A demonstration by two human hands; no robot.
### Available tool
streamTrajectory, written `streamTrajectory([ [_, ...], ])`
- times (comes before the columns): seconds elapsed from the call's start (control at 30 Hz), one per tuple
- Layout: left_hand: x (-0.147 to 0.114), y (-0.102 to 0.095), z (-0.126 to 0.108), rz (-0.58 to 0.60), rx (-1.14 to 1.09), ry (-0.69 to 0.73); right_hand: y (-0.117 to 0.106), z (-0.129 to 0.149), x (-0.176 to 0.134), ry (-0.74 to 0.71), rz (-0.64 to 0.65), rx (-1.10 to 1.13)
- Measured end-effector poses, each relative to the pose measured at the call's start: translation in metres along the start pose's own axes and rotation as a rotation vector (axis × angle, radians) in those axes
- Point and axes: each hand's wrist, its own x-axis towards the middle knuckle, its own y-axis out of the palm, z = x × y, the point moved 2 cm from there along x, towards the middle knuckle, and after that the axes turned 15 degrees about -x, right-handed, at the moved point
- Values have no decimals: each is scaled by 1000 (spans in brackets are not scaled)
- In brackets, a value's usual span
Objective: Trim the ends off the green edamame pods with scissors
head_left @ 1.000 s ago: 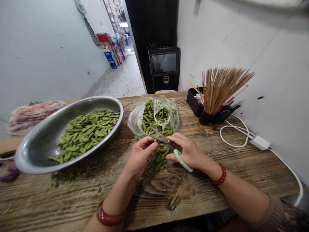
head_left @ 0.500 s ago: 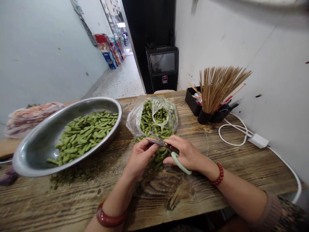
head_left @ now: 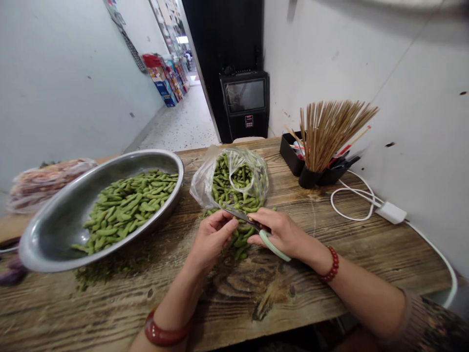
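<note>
My right hand (head_left: 276, 229) grips a pair of scissors (head_left: 273, 246) with pale green handles, their dark blades pointing left. Close to the blade tips, my left hand (head_left: 215, 233) is closed in a pinch; what sits between its fingers is hidden. Just beyond both hands, a clear plastic bag (head_left: 201, 183) lies with its mouth towards me, full of green edamame pods (head_left: 224, 182). Some loose pods (head_left: 241, 243) spill onto the table beneath the hands. To the left, a large steel basin (head_left: 54, 239) holds a heap of edamame pods (head_left: 124, 208).
Green trimmings (head_left: 110, 269) lie below the basin on the wooden table (head_left: 234, 303). A bag of pinkish food (head_left: 47, 183) is at far left. At right stand a black holder (head_left: 293, 159) with wooden skewers (head_left: 330, 132) and a white adapter (head_left: 391, 213) with its cable.
The left hand has shifted slightly left and down, a little away from the scissors' tips. My right hand keeps its grip on the scissors. The whole view has moved slightly.
</note>
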Motion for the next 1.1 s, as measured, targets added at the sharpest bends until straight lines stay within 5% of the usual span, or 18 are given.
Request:
streamTrajectory([
  [0.23,1,2,-6,-7,-256,-32,1,-7,0,110,-93,6],
  [0.47,5,-4,-7,-47,-409,-8,-2,-2,0,36,-38,-47],
  [1.1,4,-2,-4,-54,-378,-23,-4,3,1,-18,-36,-127],
])
